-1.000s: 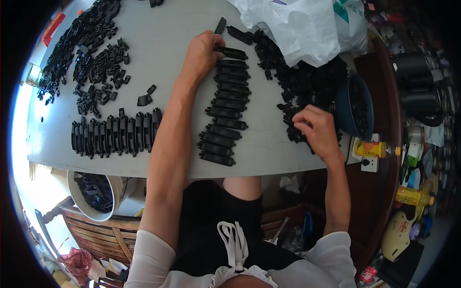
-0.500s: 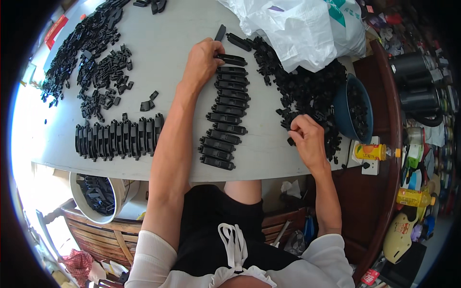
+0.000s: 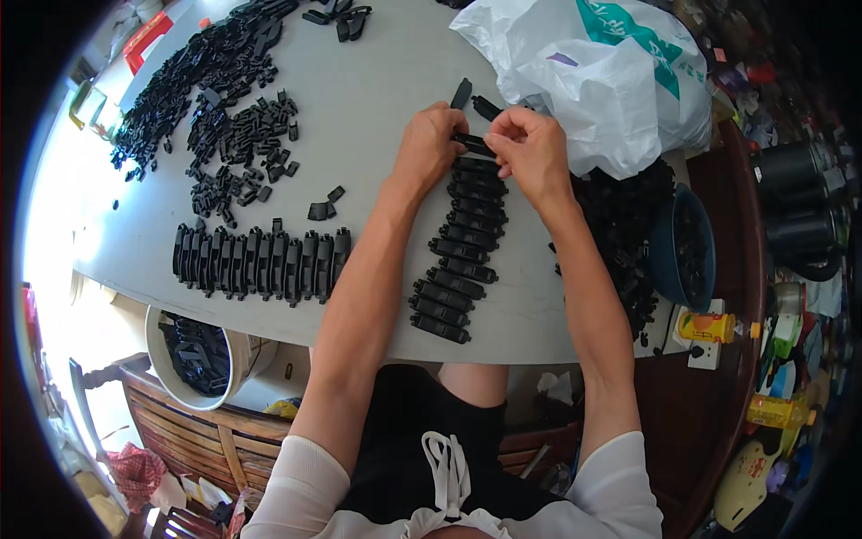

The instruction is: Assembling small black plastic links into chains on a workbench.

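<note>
I observe my left hand (image 3: 429,145) and right hand (image 3: 532,153) both pinched on one black plastic piece (image 3: 473,144) at the far end of the column of assembled pieces (image 3: 458,242) on the bench (image 3: 377,90), beside the white bag (image 3: 611,81).

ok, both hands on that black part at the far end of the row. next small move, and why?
Probably lower it flat onto the table just beyond the row's last piece. The left hand and right hand pinch one black plastic part right at the far end of the stacked column of parts, which runs evenly back toward the person.
</note>
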